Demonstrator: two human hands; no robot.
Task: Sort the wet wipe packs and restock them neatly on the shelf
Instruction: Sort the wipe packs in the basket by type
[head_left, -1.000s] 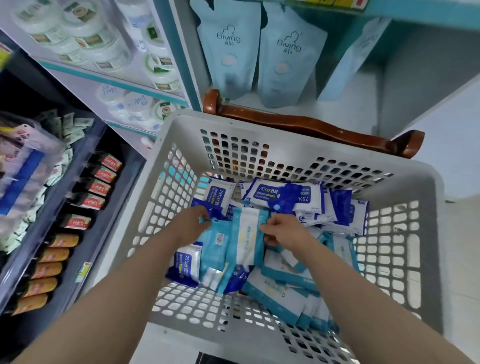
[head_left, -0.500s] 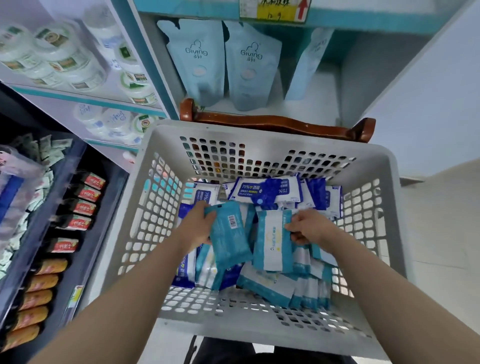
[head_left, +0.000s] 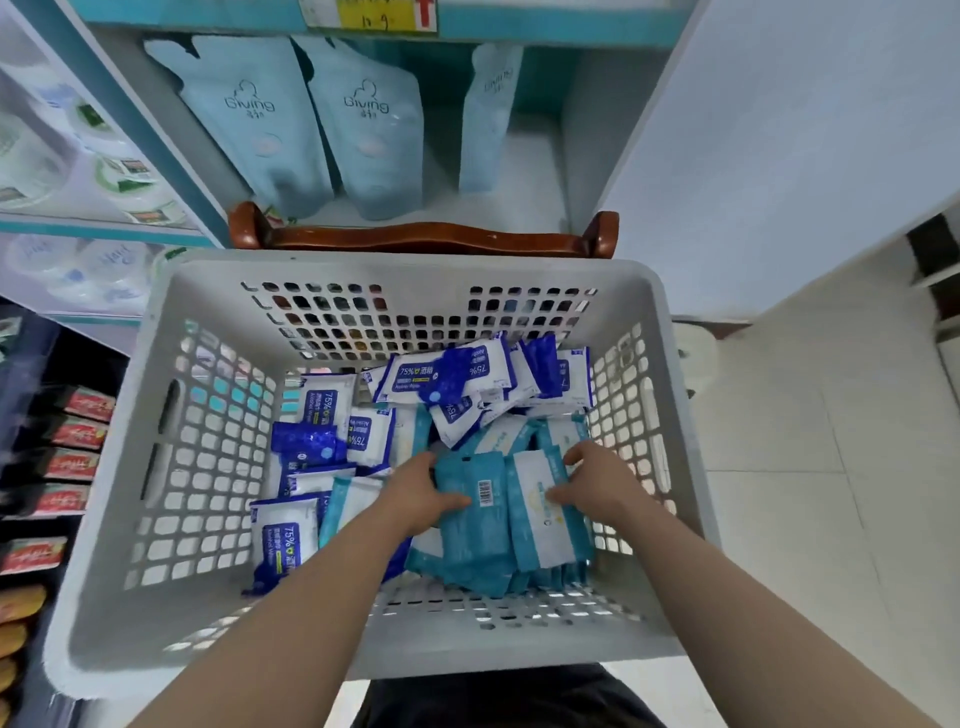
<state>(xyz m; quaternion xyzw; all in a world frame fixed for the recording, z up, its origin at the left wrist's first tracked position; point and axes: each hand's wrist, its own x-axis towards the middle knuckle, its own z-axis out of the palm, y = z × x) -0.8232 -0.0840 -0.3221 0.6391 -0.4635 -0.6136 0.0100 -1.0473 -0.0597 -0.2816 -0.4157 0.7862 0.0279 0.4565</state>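
Observation:
A grey perforated basket (head_left: 218, 613) holds several wet wipe packs. Dark blue-and-white "75%" packs (head_left: 447, 376) lie at its back and left. Teal-and-white packs are gathered at the right. My left hand (head_left: 415, 499) grips a teal pack with a barcode (head_left: 475, 514), thumb across its face. My right hand (head_left: 597, 483) holds a teal-and-white pack (head_left: 540, 519) beside it, fingers curled over its top edge. Both packs lie on the teal pile (head_left: 483, 577).
A shelf bay (head_left: 524, 171) straight ahead holds three pale blue "Giving" pouches (head_left: 249, 114). A brown wooden chair back (head_left: 431, 239) stands between basket and shelf. Round tubs (head_left: 124, 182) fill the left shelves, with red-labelled bottles (head_left: 78, 431) lower left. White tiled floor (head_left: 805, 493) lies to the right.
Both hands moved to the right side of the basket with their teal packs and set them side by side on the teal pile. The view tilted up toward the shelf.

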